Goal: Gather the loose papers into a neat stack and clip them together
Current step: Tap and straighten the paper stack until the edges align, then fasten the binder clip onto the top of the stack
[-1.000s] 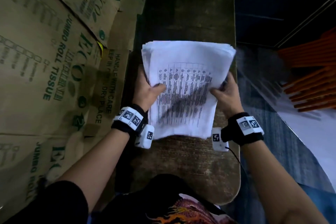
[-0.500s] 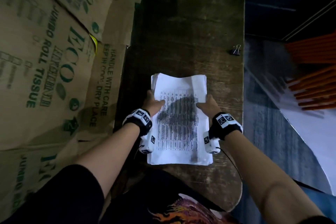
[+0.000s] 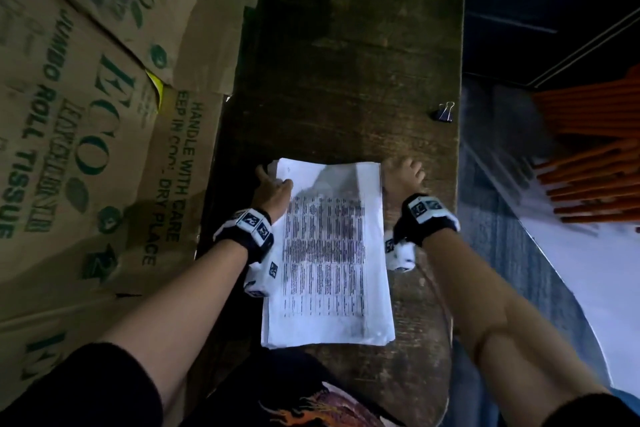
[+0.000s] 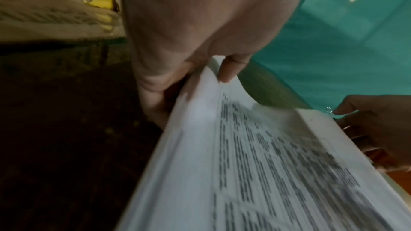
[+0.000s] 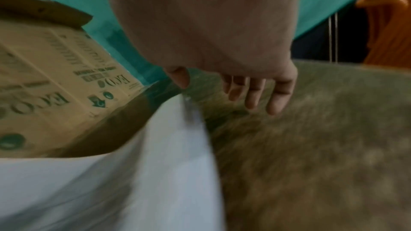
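A stack of printed white papers (image 3: 329,253) lies flat on the dark wooden table (image 3: 346,62), long side pointing away from me. My left hand (image 3: 273,189) pinches its far left corner, thumb on the top sheet and fingers under the lifted edge; the left wrist view shows the thumb (image 4: 231,69) on the papers (image 4: 266,164). My right hand (image 3: 403,175) hovers just off the far right corner with fingers (image 5: 255,94) straight and nothing in them, beside the papers (image 5: 155,173). A small black binder clip (image 3: 443,112) sits near the table's right edge, beyond the right hand.
Stacked cardboard boxes (image 3: 86,132) marked ECO line the table's left side. To the right the table edge drops to a dark floor (image 3: 502,253), with orange rods (image 3: 595,156) and a white sheet (image 3: 588,270) lying there. The table's far half is bare wood.
The stack, held up in both hands a second ago, now lies on the table. Both hands slid to its far end, and the right hand has come off the paper.
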